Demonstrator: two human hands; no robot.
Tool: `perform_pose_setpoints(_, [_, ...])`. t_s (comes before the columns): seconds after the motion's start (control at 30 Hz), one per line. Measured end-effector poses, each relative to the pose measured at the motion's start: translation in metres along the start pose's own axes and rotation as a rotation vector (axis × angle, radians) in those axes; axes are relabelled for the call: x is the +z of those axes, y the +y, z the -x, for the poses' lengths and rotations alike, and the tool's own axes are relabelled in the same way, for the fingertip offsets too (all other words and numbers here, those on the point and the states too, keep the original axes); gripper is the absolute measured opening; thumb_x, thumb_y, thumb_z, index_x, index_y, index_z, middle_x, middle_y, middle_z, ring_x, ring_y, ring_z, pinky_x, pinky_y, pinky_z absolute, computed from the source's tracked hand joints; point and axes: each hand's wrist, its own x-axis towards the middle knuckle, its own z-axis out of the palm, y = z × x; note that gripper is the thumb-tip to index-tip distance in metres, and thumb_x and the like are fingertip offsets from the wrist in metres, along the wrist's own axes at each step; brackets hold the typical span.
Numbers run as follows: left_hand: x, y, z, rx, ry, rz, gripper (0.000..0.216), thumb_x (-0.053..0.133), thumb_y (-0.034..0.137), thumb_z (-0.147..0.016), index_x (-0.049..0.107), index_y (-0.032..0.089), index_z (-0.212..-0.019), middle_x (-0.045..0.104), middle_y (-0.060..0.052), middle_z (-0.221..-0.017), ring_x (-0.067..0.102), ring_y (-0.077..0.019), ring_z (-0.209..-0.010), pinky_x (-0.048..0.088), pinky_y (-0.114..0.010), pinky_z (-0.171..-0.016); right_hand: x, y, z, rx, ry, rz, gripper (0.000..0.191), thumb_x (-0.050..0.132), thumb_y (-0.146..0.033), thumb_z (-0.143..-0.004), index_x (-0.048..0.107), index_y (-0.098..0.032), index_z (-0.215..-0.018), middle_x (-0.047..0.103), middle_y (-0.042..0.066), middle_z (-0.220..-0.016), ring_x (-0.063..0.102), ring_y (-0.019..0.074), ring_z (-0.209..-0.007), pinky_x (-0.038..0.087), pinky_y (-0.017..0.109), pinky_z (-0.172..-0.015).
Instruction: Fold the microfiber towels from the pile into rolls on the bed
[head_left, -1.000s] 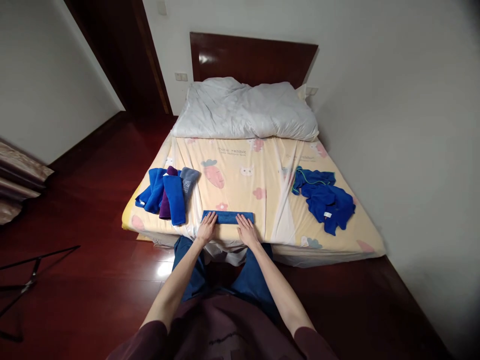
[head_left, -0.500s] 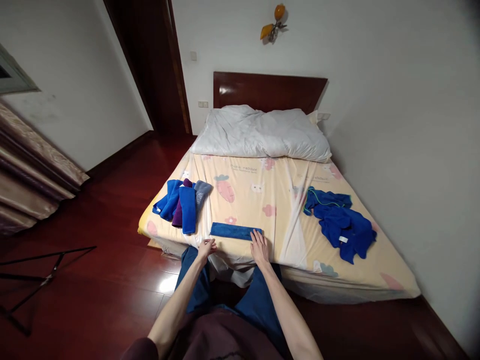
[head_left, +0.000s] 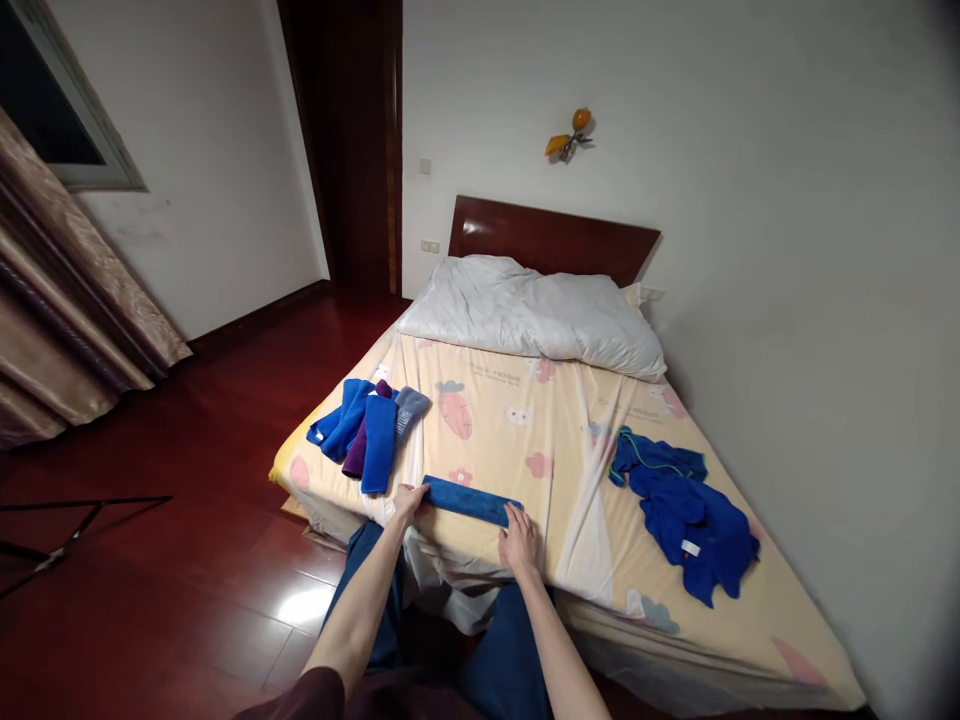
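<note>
A folded blue towel [head_left: 471, 500] lies as a long narrow strip near the front edge of the bed. My left hand [head_left: 408, 503] pinches its left end between thumb and fingers. At the right end, my right hand [head_left: 518, 541] has its fingers curled onto the towel's corner. Left of the strip is a group of rolled or folded towels: several blue ones [head_left: 381, 440], a purple one [head_left: 356, 452] and a grey one with pale lettering [head_left: 412, 408]. On the right side lies a crumpled heap of blue cloths [head_left: 694, 520] with a white label and green edging.
The bed [head_left: 570, 520] has a yellow patterned sheet. A white quilt [head_left: 525, 310] is bunched before the dark wooden headboard [head_left: 555, 240]. Black stand legs [head_left: 75, 530] rest on the red floor at left, near a curtain [head_left: 67, 300].
My left hand has come up to the towel's left end and grips it. The right hand's fingers, flat before, are now curled at the right end. The view has tilted up.
</note>
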Motion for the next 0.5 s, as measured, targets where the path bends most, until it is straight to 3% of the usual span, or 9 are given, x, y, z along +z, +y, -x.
perform_pose_setpoints(0.17, [-0.002, 0.016, 0.017, 0.127, -0.169, 0.026, 0.044, 0.051, 0.034, -0.087, 0.045, 0.024, -0.130, 0.062, -0.004, -0.092, 0.062, -0.0135, -0.067, 0.054, -0.022, -0.055, -0.009, -0.006, -0.003, 0.006, -0.004, 0.055, 0.051, 0.054, -0.011, -0.079, 0.061, -0.019, -0.129, 0.061, 0.011, -0.136, 0.050, 0.0284, -0.129, 0.038, 0.040, -0.102])
perform_pose_setpoints(0.27, [-0.008, 0.029, 0.030, 0.233, -0.347, 0.024, 0.037, 0.048, 0.031, -0.087, 0.054, 0.026, -0.123, 0.059, -0.002, -0.089, 0.059, -0.0109, -0.064, 0.054, -0.022, -0.057, -0.011, -0.007, -0.004, -0.011, 0.022, 0.060, 0.048, 0.052, -0.010, -0.079, 0.062, -0.017, -0.125, 0.063, 0.012, -0.131, 0.053, 0.0282, -0.124, 0.038, 0.040, -0.099])
perform_pose_setpoints(0.4, [-0.028, 0.049, 0.046, 0.368, -0.650, -0.011, 0.031, 0.047, 0.033, -0.086, 0.062, 0.019, -0.109, 0.057, -0.004, -0.087, 0.055, -0.0100, -0.059, 0.054, -0.025, -0.056, -0.013, -0.005, -0.009, -0.016, 0.054, -0.022, 0.044, 0.046, -0.009, -0.082, 0.063, -0.017, -0.121, 0.066, 0.011, -0.124, 0.057, 0.0252, -0.118, 0.038, 0.037, -0.098])
perform_pose_setpoints(0.5, [-0.046, 0.062, 0.054, 0.575, -0.714, -0.065, 0.032, 0.061, 0.033, -0.079, 0.062, 0.017, -0.107, 0.058, -0.002, -0.087, 0.057, -0.0119, -0.066, 0.055, -0.027, -0.064, -0.012, -0.009, -0.014, -0.028, 0.074, -0.110, 0.045, 0.043, -0.010, -0.082, 0.063, -0.018, -0.122, 0.067, 0.010, -0.123, 0.057, 0.0232, -0.118, 0.038, 0.035, -0.099])
